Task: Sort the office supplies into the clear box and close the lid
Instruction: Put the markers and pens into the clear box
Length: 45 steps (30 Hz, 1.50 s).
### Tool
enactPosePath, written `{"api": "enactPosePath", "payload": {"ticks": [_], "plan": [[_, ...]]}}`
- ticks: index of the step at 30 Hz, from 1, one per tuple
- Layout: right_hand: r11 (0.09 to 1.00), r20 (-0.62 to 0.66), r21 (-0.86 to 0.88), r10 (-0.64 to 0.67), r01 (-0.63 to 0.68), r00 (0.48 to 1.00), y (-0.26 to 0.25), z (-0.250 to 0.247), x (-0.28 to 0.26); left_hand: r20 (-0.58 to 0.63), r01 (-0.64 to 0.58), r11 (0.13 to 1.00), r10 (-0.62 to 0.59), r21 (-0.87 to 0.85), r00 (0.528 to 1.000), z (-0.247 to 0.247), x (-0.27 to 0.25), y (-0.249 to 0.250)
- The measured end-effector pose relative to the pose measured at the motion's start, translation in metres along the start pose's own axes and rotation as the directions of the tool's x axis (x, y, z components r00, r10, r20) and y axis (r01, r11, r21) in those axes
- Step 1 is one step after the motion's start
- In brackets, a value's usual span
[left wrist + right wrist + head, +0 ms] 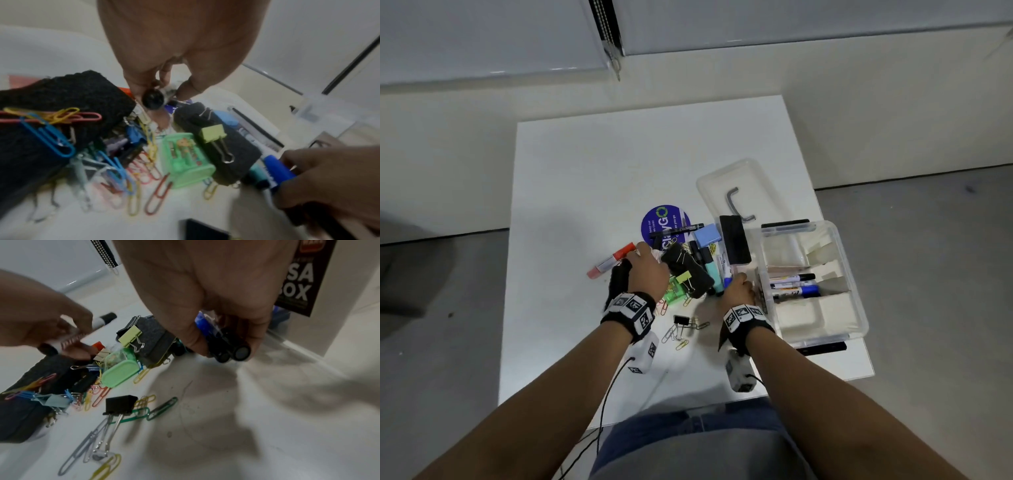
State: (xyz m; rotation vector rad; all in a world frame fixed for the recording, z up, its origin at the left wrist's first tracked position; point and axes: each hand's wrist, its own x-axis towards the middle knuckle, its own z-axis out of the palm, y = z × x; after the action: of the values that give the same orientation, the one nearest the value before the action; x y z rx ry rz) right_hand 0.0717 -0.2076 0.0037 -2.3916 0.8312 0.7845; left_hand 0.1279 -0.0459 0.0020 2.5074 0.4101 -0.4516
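Observation:
The clear box stands open at the table's right edge, with markers lying in its middle compartment. Its lid lies behind it, handle up. A pile of supplies sits left of the box: black erasers, a green sharpener, binder clips and paper clips. Over the pile's left side, my left hand pinches a white marker with black ends. My right hand, beside the box wall, grips a bundle of markers, one of them blue.
A red-capped marker lies at the pile's left. A round purple sticker is on the table behind the pile. A black binder clip and loose clips lie near the front. The table's right edge runs close under the box.

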Motion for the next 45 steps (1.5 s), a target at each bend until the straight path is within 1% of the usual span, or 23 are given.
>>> {"api": "enactPosePath", "payload": {"ticks": [3,5,7,10,14,17,19,21,23,24,25,27,28,31,33,35,36,38,40,41,42,43,45], "plan": [[0.999,0.102,-0.01,0.048,-0.047,0.994,-0.003,-0.002,-0.003,0.035,-0.076,0.994,0.079,-0.079,0.996,0.003,-0.012,0.022],[0.999,0.142,-0.027,0.045,-0.042,0.989,-0.001,-0.005,-0.007,0.095,-0.124,0.991,0.129,-0.057,0.987,0.014,-0.016,0.039],[0.999,0.163,-0.021,0.033,-0.03,0.986,0.003,-0.009,-0.011,0.147,-0.12,0.993,0.12,-0.014,0.982,0.026,-0.015,0.055],[0.999,0.258,0.034,0.021,-0.031,0.966,0.008,-0.02,-0.019,0.171,-0.091,0.99,0.072,0.107,0.983,0.041,-0.012,0.073],[0.996,0.371,0.036,-0.085,0.077,0.925,0.016,-0.058,-0.046,0.168,-0.103,0.956,0.057,0.276,0.984,0.054,-0.004,0.084],[0.987,0.431,-0.001,-0.146,0.162,0.89,0.027,-0.1,-0.066,0.179,-0.108,0.933,0.048,0.344,0.983,0.06,0.005,0.09],[0.965,0.404,-0.061,-0.209,0.254,0.89,0.035,-0.129,-0.074,0.174,-0.088,0.937,0.03,0.338,0.984,0.062,0.008,0.091],[0.912,0.298,-0.196,-0.294,0.36,0.908,0.048,-0.158,-0.076,0.172,-0.067,0.953,0.016,0.296,0.985,0.064,0.008,0.089],[0.854,0.108,-0.374,-0.347,0.362,0.932,0.062,-0.183,-0.073,0.167,-0.037,0.967,-0.005,0.251,0.986,0.069,0.008,0.085],[0.822,0.026,-0.46,-0.366,0.337,0.93,0.067,-0.191,-0.069,0.166,-0.02,0.971,-0.02,0.238,0.986,0.071,0.007,0.083],[0.786,-0.016,-0.536,-0.375,0.308,0.927,0.073,-0.195,-0.063,0.167,-0.005,0.973,-0.034,0.229,0.985,0.072,0.007,0.083],[0.719,-0.007,-0.637,-0.366,0.278,0.93,0.078,-0.195,-0.047,0.17,0.035,0.978,-0.071,0.207,0.983,0.073,0.01,0.084],[0.69,0.015,-0.662,-0.38,0.294,0.925,0.079,-0.192,-0.039,0.172,0.058,0.98,-0.091,0.189,0.981,0.072,0.011,0.085],[0.603,0.118,-0.688,-0.456,0.404,0.882,0.083,-0.175,-0.015,0.176,0.113,0.977,-0.145,0.179,0.974,0.069,0.014,0.088],[0.576,0.163,-0.676,-0.492,0.46,0.855,0.088,-0.168,-0.005,0.188,0.083,0.96,-0.136,0.269,0.973,0.07,0.013,0.088],[0.619,0.14,-0.618,-0.52,0.485,0.843,0.095,-0.168,0.001,0.193,0.027,0.937,-0.1,0.348,0.976,0.071,0.011,0.089],[0.656,0.09,-0.578,-0.539,0.485,0.837,0.099,-0.169,0.004,0.194,0.021,0.934,-0.096,0.357,0.976,0.072,0.01,0.089],[0.737,-0.075,-0.505,-0.556,0.449,0.827,0.108,-0.171,0.008,0.185,0.051,0.947,-0.114,0.316,0.976,0.072,0.007,0.087],[0.836,-0.258,-0.413,-0.488,0.361,0.834,0.117,-0.169,0.011,0.165,0.082,0.959,-0.13,0.271,0.978,0.073,0.007,0.086],[0.883,-0.308,-0.355,-0.421,0.307,0.853,0.121,-0.166,0.013,0.165,0.066,0.957,-0.117,0.283,0.979,0.073,0.006,0.087],[0.924,-0.319,-0.285,-0.341,0.254,0.884,0.125,-0.163,0.015,0.165,0.043,0.951,-0.097,0.306,0.981,0.074,0.004,0.088],[0.959,-0.295,-0.194,-0.257,0.205,0.92,0.127,-0.161,0.017,0.164,0.015,0.945,-0.072,0.326,0.984,0.074,0.003,0.088],[0.989,-0.18,-0.005,-0.149,0.151,0.972,0.132,-0.156,0.023,0.174,-0.031,0.927,-0.037,0.374,0.984,0.075,0.0,0.09]]}}
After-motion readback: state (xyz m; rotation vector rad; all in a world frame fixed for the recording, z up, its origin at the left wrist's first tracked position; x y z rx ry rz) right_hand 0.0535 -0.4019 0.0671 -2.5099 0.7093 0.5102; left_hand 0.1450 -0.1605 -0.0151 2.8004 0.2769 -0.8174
